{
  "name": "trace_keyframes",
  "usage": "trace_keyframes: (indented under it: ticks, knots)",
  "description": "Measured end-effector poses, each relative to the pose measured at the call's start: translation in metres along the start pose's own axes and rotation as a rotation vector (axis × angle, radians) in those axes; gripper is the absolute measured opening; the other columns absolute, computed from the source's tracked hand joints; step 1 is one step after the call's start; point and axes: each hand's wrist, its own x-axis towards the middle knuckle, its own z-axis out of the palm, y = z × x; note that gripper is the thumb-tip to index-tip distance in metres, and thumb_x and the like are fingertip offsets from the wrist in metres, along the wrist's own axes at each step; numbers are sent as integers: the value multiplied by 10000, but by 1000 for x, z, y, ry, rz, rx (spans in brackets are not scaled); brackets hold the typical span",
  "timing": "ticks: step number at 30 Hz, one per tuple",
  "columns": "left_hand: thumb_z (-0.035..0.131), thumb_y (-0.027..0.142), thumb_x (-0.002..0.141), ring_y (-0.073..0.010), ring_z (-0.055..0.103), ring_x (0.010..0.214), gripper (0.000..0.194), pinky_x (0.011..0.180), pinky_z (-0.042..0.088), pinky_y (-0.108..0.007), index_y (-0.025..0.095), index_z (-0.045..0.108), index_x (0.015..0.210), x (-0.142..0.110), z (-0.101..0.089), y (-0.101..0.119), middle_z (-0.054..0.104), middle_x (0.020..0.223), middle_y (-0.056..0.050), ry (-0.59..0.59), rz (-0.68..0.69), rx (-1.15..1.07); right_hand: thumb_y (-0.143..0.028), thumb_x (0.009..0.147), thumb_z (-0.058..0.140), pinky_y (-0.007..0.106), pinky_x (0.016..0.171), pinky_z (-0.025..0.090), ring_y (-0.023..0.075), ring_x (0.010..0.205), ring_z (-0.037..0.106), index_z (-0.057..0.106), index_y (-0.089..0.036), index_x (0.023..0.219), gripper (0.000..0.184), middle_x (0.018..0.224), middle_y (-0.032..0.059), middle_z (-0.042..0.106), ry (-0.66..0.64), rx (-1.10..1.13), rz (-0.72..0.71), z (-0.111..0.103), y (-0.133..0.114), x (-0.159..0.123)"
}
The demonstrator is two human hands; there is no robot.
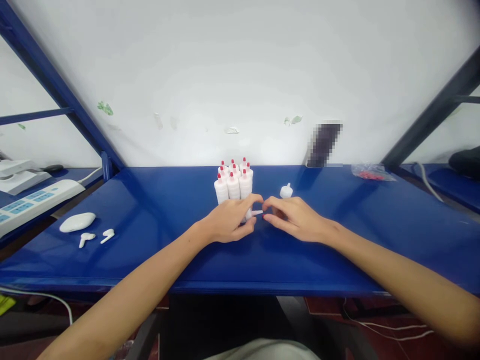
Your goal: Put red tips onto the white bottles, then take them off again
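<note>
While a power strip lies at the far left, a white case rests near it on the blue table. Just right of the case, two white earbuds lie a little apart from each other. Further right, near the middle of the table, nine white bottles stand upright in three close rows of three, each with a red tip on top. In front of them is the left hand, its grip closed on a white nozzle; most of what sits inside the fingers is hidden. The nozzle's narrow end points right, out between thumb and forefinger. Just beyond that end, the right hand faces the left one, their forefingers almost meeting. Its grip is pinched on a small red cap, which shows at the thumb tip, just beside the nozzle. Behind the right hand, a white top stands on the table, spout up. Further right, a dark, pixelated slab leans on the wall. Near the table's back right corner lies a clear bag with red bits inside, and a white cable runs down past it.
</note>
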Motion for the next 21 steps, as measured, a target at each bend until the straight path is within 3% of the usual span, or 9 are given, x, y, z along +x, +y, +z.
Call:
trace_keyframes:
  ticks: [3,6,8,10,13,16,21]
  knots:
    - [446,343,938,-127,518,559,495,595,407,-265,177,307,1383,1,4,3,636,897,-23,35,10,-28,-337,999,430,242,584,357,123,562,510,536,-201,946,181,680,-21,582,65,53,-67,6,-3,-1]
    - [441,352,948,-140,554,626,532,623,420,-262,175,269,1419,1,6,1,625,866,-17,103,-30,-60,-289,987,414,238,555,347,114,526,460,489,-206,865,165,650,-31,530,286,59,-42,2,10,-3]
    - [381,291,954,-145,553,647,362,629,415,-264,158,407,1290,0,5,-2,604,801,-9,137,-40,-71,-304,970,421,246,562,345,123,536,455,475,-209,830,178,642,-29,509,465,2,50,-6,27,-4]
    - [339,220,934,-137,526,623,213,623,404,-266,158,513,1038,-1,3,-5,583,742,-4,149,-24,-73,-306,946,432,256,566,330,131,530,460,469,-210,792,185,605,-31,494,553,-99,181,-16,45,-4]
    - [362,170,888,-135,502,609,154,614,399,-268,171,509,842,-1,1,-6,561,694,-1,175,-20,-54,-310,924,434,268,573,309,151,554,502,499,-211,781,186,616,-11,560,502,-232,387,-25,66,-3]
    - [388,181,920,-157,565,759,170,721,450,-287,161,552,963,0,0,-6,618,850,-36,183,-16,-43,-328,917,438,272,564,281,164,587,535,527,-217,786,193,666,3,627,390,-301,497,-25,72,0]
    - [385,265,1001,-181,584,971,254,884,464,-321,188,543,1185,4,0,-4,609,1072,-73,135,-33,-29,-386,938,439,270,548,259,179,634,574,560,-228,836,224,707,5,663,274,-348,545,-18,71,3]
